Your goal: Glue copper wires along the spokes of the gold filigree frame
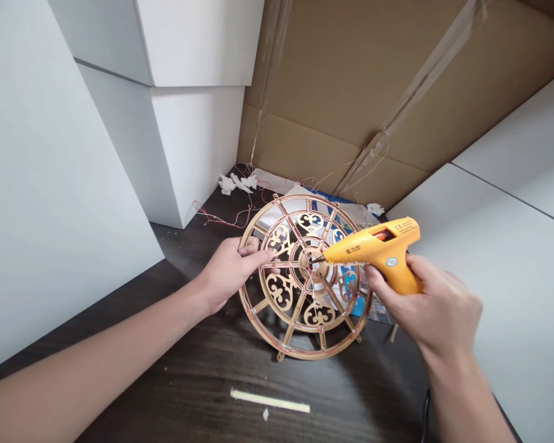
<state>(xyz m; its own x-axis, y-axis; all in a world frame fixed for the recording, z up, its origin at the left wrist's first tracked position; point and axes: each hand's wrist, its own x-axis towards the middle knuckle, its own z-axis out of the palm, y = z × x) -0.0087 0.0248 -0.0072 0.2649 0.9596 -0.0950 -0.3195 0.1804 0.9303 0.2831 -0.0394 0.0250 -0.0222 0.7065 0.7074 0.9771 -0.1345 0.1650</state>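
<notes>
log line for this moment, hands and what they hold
left hand: grips wooden wheel at rim | right hand: holds glue gun, nozzle at wheel hub | glue stick: lies on dark table

I note the round fretwork wheel (305, 277) looks like thin laser-cut wood, matt tan with darker edges. The glue gun (378, 249) is smooth orange-yellow plastic with a slight sheen. The tabletop (212, 369) is dark wood grain, matt and lightly textured. The cardboard (351, 92) behind is plain brown, matt, with glossy tape strips. The white panels (50, 184) look smooth and matt. The glue stick (270, 400) appears pale and waxy.
</notes>
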